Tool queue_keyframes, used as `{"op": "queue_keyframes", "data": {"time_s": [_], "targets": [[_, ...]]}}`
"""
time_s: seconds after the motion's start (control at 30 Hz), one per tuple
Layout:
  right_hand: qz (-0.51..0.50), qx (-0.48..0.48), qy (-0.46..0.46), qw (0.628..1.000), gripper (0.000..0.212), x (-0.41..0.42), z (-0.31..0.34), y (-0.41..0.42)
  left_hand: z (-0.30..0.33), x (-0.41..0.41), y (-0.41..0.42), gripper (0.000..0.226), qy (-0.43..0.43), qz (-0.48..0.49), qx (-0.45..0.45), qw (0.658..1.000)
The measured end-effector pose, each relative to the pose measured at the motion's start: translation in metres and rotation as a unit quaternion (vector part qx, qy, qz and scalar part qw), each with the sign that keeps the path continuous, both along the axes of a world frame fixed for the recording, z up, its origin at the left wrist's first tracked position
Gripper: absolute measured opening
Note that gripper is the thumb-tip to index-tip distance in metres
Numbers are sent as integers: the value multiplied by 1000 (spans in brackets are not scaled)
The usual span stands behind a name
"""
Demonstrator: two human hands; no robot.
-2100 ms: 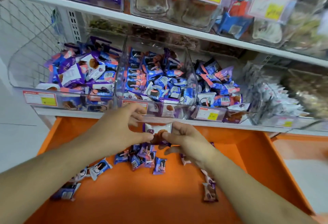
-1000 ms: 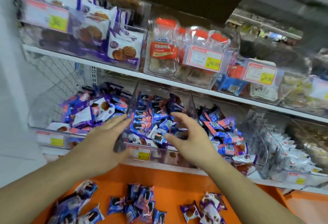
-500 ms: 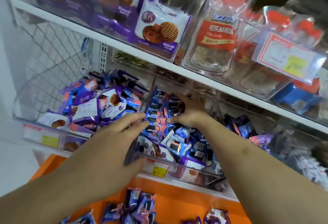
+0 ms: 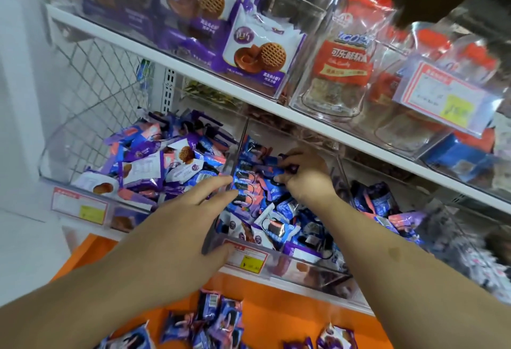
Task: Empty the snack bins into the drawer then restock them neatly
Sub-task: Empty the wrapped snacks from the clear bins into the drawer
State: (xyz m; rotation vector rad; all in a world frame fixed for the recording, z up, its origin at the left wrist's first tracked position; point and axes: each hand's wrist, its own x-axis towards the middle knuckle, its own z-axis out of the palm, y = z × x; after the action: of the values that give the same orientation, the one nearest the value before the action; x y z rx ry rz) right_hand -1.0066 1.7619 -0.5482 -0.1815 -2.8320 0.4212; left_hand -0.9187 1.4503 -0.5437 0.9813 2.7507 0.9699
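Two hands at the middle bin, loose packets below

Nearest the camera, the orange drawer stands pulled out under the shelf, with several small wrapped snack packets lying loose on its floor. Judged from the task, these were tipped out here and await return to the bins.

Above the drawer's far edge, the left hand lies with fingers straight and spread. Its thumb rests at the front lip near the price tag, and its fingertips reach up the left wall of the middle bin. It grips nothing. The placement appears meant to steady the clear bin while the other hand works inside.

Further in, the right hand reaches to the back of the same bin, fingers curled and pinching a blue packet at the head of a row. Packets along the left wall stand on edge in a line; those to the right lie jumbled. The reading is that restocking is under way, rows being built from back to front.

Beside it on the left, a second bin holds a loose heap of purple and white packets. On the right, a third bin holds similar stock, partly blurred.

Farthest up, the upper shelf carries boxed wafer biscuits and clear jars in their own bins. These play no evident part in the work.
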Motion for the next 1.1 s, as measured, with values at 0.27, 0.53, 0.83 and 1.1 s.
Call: {"op": "queue_keyframes", "data": {"time_s": [0.27, 0.53, 0.83, 1.1], "targets": [[-23, -135, 79, 987, 20, 35, 24, -16, 7, 2, 0, 79, -12, -2, -2, 1000], [83, -285, 62, 953, 23, 148, 62, -78, 34, 11, 5, 65, -73, 36, 162, 983], [69, -478, -3, 876, 48, 238, 51, -93, 37, 49, 3, 5, -281, 12, 250, 926], [62, -521, -41, 850, 46, 270, 20, -97, 32, 87, 11, 25, -329, 23, 201, 922]]}}
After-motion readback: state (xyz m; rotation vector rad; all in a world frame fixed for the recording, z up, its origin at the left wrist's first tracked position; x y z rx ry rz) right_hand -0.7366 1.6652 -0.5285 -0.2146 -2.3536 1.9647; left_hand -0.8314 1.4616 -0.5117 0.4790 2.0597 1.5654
